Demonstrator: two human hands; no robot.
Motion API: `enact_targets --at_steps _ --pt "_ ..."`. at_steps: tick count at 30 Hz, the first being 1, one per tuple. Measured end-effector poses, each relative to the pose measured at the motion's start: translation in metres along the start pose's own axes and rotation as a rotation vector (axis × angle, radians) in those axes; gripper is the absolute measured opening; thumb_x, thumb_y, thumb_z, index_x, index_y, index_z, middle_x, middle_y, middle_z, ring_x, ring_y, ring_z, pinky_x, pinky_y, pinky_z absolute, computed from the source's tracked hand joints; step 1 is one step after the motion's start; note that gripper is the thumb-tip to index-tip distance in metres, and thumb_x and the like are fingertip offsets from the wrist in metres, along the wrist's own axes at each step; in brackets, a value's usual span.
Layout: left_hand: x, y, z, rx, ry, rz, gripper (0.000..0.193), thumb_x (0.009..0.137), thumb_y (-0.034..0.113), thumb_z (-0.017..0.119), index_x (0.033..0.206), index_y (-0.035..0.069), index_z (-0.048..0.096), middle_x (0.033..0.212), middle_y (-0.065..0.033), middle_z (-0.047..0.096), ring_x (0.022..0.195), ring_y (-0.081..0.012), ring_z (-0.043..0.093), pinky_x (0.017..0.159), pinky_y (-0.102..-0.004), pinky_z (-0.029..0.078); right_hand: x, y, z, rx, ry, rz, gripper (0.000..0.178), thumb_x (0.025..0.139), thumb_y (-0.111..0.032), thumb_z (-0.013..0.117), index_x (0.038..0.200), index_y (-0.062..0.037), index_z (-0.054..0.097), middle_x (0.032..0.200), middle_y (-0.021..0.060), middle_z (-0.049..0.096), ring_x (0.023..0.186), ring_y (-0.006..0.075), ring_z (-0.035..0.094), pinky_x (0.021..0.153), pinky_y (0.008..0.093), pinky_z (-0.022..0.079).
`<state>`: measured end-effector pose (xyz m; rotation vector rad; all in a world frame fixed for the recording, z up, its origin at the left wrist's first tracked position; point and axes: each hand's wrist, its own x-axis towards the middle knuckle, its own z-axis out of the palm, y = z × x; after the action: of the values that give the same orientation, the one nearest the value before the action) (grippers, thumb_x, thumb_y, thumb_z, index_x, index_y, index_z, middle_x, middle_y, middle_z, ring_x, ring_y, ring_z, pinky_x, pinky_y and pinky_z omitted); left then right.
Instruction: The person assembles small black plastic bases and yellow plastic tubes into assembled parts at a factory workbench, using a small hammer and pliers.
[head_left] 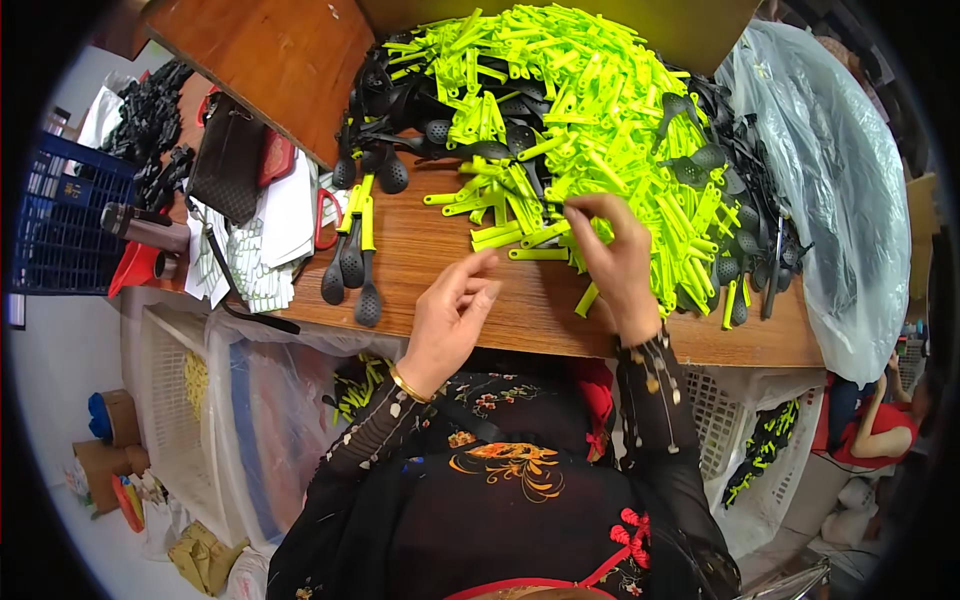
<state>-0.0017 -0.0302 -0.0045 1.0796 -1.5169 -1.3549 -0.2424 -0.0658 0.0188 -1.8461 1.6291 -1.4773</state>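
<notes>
A big heap of bright yellow-green plastic handles point(620, 130) covers the middle of the wooden table, mixed with black kitchen spoons point(437, 132). At the heap's near edge my right hand point(618, 258) pinches thumb and forefinger at the thin end of a black spoon point(535, 178); the exact grip is partly hidden. My left hand point(447, 322) hovers over the table's front edge with loosely bent fingers, thumb apart, and nothing visible in it. Left of it lie several black slotted spoons with green handles fitted point(368, 298), side by side.
A wooden board point(280, 60) stands at the back left. Papers point(285, 215), a dark bag point(226, 160) and a flask point(150, 228) occupy the table's left. Clear plastic sheeting point(830, 190) hangs at the right. Lined crates point(175, 400) sit below; another person point(880, 425) is at far right.
</notes>
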Motion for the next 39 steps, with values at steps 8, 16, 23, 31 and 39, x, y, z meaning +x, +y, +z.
enact_targets --at_steps 8,16,23,31,39 --pt "0.006 -0.015 0.021 -0.873 -0.075 -0.366 0.024 0.110 0.018 0.060 0.131 0.006 0.062 0.132 -0.0164 0.069 0.122 -0.0266 0.069 0.107 -0.0426 0.057 -0.050 -0.017 -0.014 0.208 -0.334 0.207 0.010 0.096 -0.011 0.073 0.100 -0.0018 0.073 0.092 0.0090 0.075 0.087 0.0232 0.071 0.081 0.0348 0.053" --pt "0.005 -0.014 0.017 -0.752 0.011 -0.413 0.021 0.109 0.016 0.062 0.129 0.007 0.060 0.126 -0.0169 0.072 0.121 -0.0276 0.071 0.102 -0.0428 0.061 -0.018 0.015 -0.006 -0.509 -0.331 -0.317 0.011 0.087 -0.019 0.076 0.097 -0.0129 0.075 0.095 0.0022 0.070 0.102 0.0255 0.064 0.094 0.0407 0.046" --pt "0.008 -0.019 0.018 -0.895 -0.039 -0.394 0.021 0.110 0.016 0.060 0.129 0.008 0.059 0.134 -0.0173 0.069 0.126 -0.0279 0.068 0.105 -0.0442 0.059 -0.013 0.009 -0.007 -0.559 -0.396 -0.438 0.010 0.087 -0.012 0.072 0.097 -0.0112 0.069 0.095 0.0052 0.069 0.102 0.0268 0.064 0.099 0.0445 0.045" --pt "0.004 -0.015 0.026 -0.941 0.001 -0.392 0.013 0.109 0.013 0.061 0.122 0.012 0.061 0.143 -0.0154 0.065 0.132 -0.0311 0.065 0.105 -0.0471 0.059 -0.068 -0.019 -0.002 0.700 -0.161 0.443 0.049 0.096 0.001 0.072 0.143 -0.0045 0.057 0.107 0.0037 0.068 0.091 0.0078 0.067 0.075 0.0219 0.053" --pt "0.000 -0.001 0.047 -0.960 0.047 -0.279 0.011 0.110 0.012 0.059 0.121 0.013 0.057 0.137 -0.0155 0.068 0.126 -0.0269 0.068 0.105 -0.0425 0.059 -0.085 -0.010 -0.006 0.529 -0.075 0.406 0.011 0.092 -0.005 0.081 0.095 0.0001 0.071 0.100 0.0053 0.077 0.093 0.0104 0.071 0.083 0.0281 0.058"
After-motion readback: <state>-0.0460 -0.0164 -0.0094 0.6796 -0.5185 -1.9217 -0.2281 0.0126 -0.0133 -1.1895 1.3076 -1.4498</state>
